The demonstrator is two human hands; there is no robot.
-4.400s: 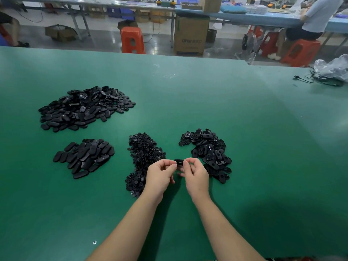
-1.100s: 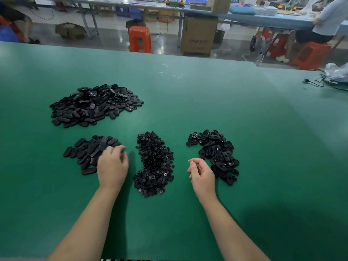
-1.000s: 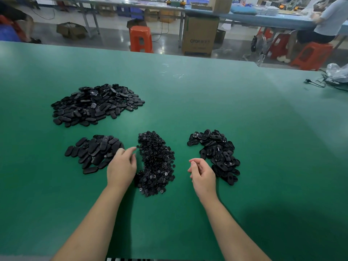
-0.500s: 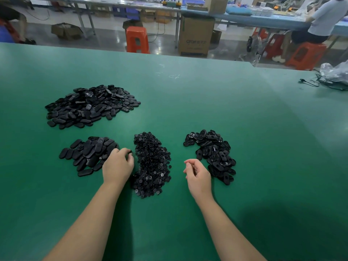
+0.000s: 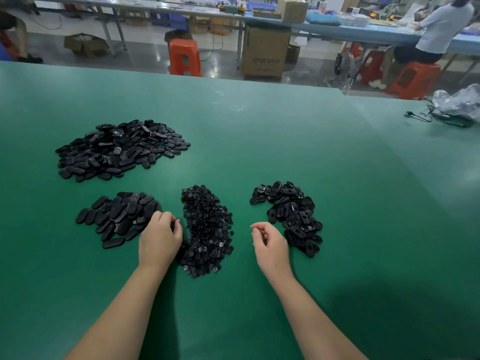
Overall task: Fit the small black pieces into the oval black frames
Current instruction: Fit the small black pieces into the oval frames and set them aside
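Observation:
A heap of small black pieces [image 5: 207, 229] lies in the middle of the green table [image 5: 259, 141]. To its right is a pile of oval black frames [image 5: 291, 214] with holes. Left of it lies a pile of oval black pieces [image 5: 117, 216] turned smooth side up, and a larger pile of the same ovals [image 5: 122, 149] sits farther back left. My left hand [image 5: 159, 239] is at the left edge of the small-piece heap, fingers curled, pinching something small and dark at the fingertips. My right hand [image 5: 270, 242] hovers beside the frame pile, fingers loosely curled, holding nothing.
A clear plastic bag and black cables [image 5: 457, 110] lie at the table's far right. Beyond the far edge stand orange stools [image 5: 184, 57], a cardboard box [image 5: 265, 50], a blue bench, and a seated person [image 5: 439, 29].
My left hand has moved right from the near-left oval pile to the edge of the small-piece heap and curled its fingers there. My right hand has stayed put, empty.

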